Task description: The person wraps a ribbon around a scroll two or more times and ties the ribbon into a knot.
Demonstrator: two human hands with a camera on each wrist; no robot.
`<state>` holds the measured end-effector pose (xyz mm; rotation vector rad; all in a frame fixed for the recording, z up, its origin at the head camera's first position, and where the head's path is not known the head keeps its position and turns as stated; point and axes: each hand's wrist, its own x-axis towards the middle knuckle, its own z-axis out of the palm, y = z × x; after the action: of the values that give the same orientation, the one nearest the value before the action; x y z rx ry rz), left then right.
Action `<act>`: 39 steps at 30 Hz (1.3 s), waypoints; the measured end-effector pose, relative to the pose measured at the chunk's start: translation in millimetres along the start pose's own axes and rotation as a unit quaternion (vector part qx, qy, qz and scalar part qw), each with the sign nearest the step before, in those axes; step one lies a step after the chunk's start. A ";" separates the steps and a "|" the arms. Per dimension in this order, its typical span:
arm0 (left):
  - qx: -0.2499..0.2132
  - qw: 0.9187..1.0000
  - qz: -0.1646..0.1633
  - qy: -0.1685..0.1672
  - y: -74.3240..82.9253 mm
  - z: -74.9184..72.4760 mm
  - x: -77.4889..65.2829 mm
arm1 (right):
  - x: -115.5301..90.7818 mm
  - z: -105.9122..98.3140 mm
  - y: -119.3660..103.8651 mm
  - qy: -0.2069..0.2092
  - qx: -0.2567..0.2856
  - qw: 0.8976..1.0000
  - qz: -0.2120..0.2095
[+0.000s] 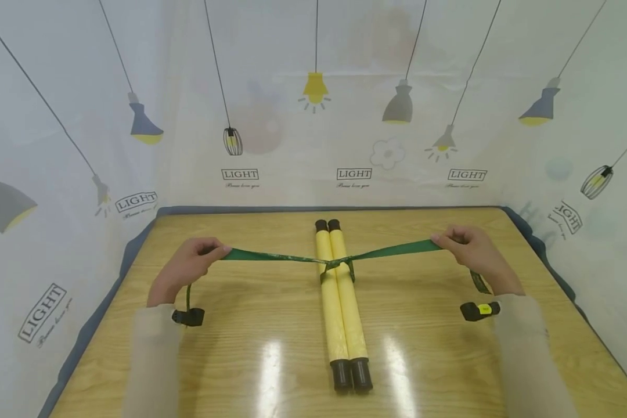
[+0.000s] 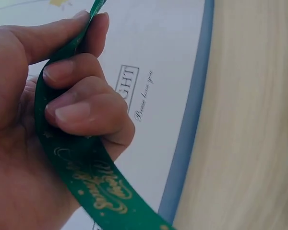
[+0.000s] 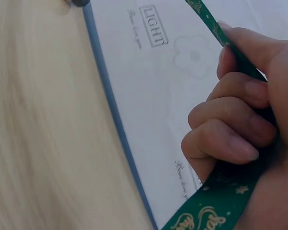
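Observation:
Two yellow sticks (image 1: 339, 307) with dark end caps lie side by side on the table. A green ribbon (image 1: 397, 250) wraps round them and crosses in a knot on top, near their far half. My left hand (image 1: 190, 264) pinches one end of the ribbon between thumb and forefinger, out to the left. Out to the right, my right hand (image 1: 472, 255) pinches the other end likewise. Both ribbon lengths stretch nearly straight between knot and hands. In the left wrist view the ribbon's tail (image 2: 101, 187), with gold lettering, runs through the palm beneath curled fingers; the right wrist view shows the same.
The wooden table (image 1: 271, 302) has a blue-grey edging (image 1: 292, 208) at its back and sides. White sheeting printed with lamps (image 1: 313, 139) stands behind and on both sides. A small dark camera (image 1: 188, 316) is on the left wrist, another camera (image 1: 472, 312) on the right.

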<state>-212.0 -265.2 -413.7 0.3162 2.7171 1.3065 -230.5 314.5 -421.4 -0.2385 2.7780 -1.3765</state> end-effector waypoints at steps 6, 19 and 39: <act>0.019 1.000 -0.022 0.010 -15.3 -1.7 -6.1 | -2.2 -3.3 26.8 0.000 -0.042 0.999 0.005; 0.074 0.995 -0.066 0.021 -47.5 -9.2 -14.0 | -3.8 -7.8 65.3 -0.012 -0.068 0.995 0.070; 0.135 0.984 -0.117 0.018 -60.5 -1.5 -26.4 | -12.3 -5.0 83.8 -0.027 -0.110 0.991 0.075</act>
<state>-195.0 -309.3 -459.8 -0.0073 2.8554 0.8946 -229.1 370.3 -485.3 -0.0693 2.8341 -1.0168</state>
